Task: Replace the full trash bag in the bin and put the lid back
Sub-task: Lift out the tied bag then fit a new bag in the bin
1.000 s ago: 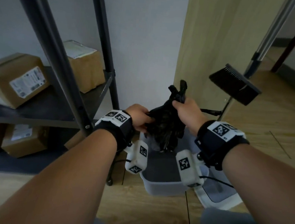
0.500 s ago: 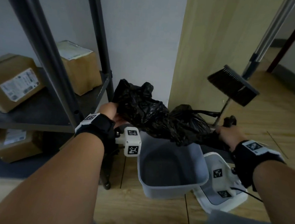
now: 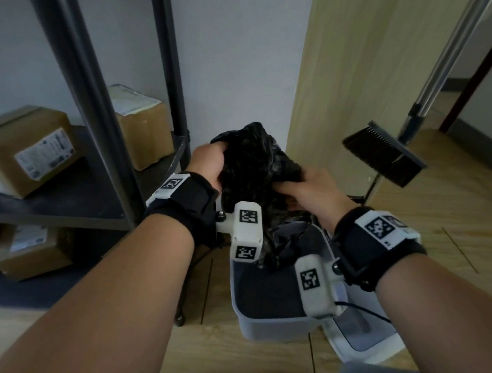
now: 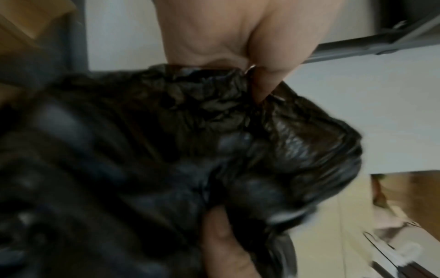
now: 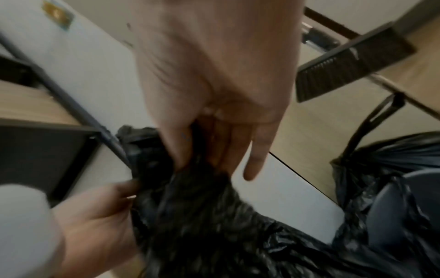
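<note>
A crumpled black trash bag [image 3: 255, 169] hangs between both hands above the open grey bin [image 3: 274, 325], its lower end dipping into the bin. My left hand [image 3: 222, 154] grips the bag's upper left edge; in the left wrist view its thumb and fingers pinch a bunched fold of the bag [image 4: 190, 150]. My right hand [image 3: 286, 184] pinches the bag's right side, one finger [image 5: 254, 159] sticking out straight. The white lid [image 3: 373, 350] lies on the floor right of the bin. A full, tied black bag [image 5: 393, 165] sits beyond the bin.
A dark metal rack [image 3: 170, 90] with cardboard boxes [image 3: 143, 126] stands close on the left. A broom [image 3: 384, 156] leans against the pale wood panel on the right. Wooden floor spreads in front and to the right.
Half a second ago my hands were spread wide with the bag stretched between them. They have come back together, and the bag is bunched over the bin.
</note>
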